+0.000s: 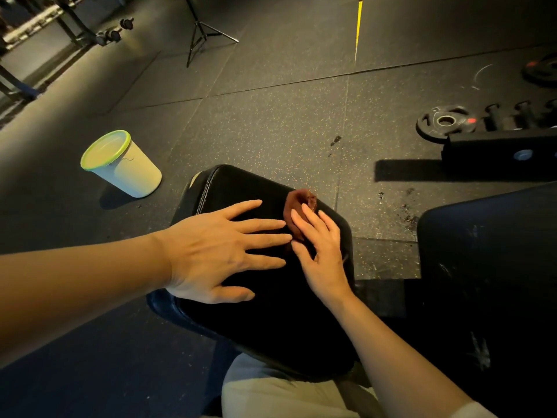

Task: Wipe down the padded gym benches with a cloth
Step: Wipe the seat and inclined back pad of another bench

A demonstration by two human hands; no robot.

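Observation:
A black padded bench seat (241, 188) with white stitching fills the middle of the view. A bunched brown cloth (297, 206) lies on its far right part. My right hand (319, 251) lies over the cloth's near side, fingers nearly straight and pressing it onto the pad. My left hand (223, 251) rests flat on the pad just left of the cloth, fingers spread and straight, fingertips close to the right hand. A second dark padded bench section (488, 267) stands to the right.
A white bucket with a green rim (120, 164) stands on the rubber floor to the left. Weight plates (443, 122) and a black bench base (497, 152) lie at the right. A tripod stand (202, 34) and dumbbell rack are further back.

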